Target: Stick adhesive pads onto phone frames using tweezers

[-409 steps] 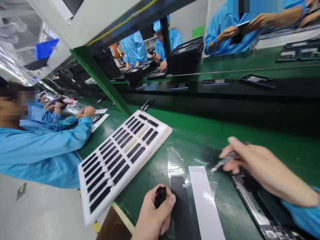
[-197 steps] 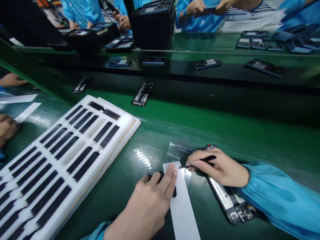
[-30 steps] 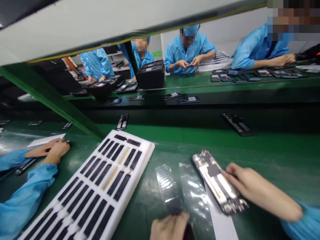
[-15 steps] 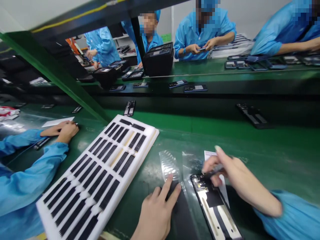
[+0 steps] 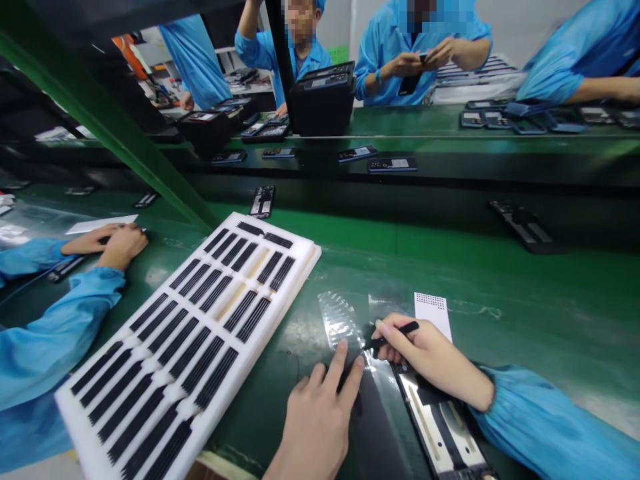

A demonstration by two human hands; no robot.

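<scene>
My left hand [image 5: 315, 420] lies flat on the green bench, fingers stretched out, fingertips pressing a clear film strip [image 5: 340, 320] beside a dark strip. My right hand [image 5: 425, 353] is closed on black tweezers [image 5: 393, 335], whose tip points left toward my left fingertips. Under my right wrist lies an opened phone frame [image 5: 440, 427] with its metal inside showing. A white strip with a dotted end [image 5: 433, 312] lies just beyond my right hand.
A white foam tray [image 5: 300, 267] with several rows of black strips lies to the left. A co-worker's blue sleeve [image 5: 45, 333] and hands rest at far left. Phone frames [image 5: 263, 200] ride the belt behind; other workers stand across it.
My right hand has drawn back toward me and now holds the tweezers low over the film. The phone frame has slid nearer. My left hand stays on the film.
</scene>
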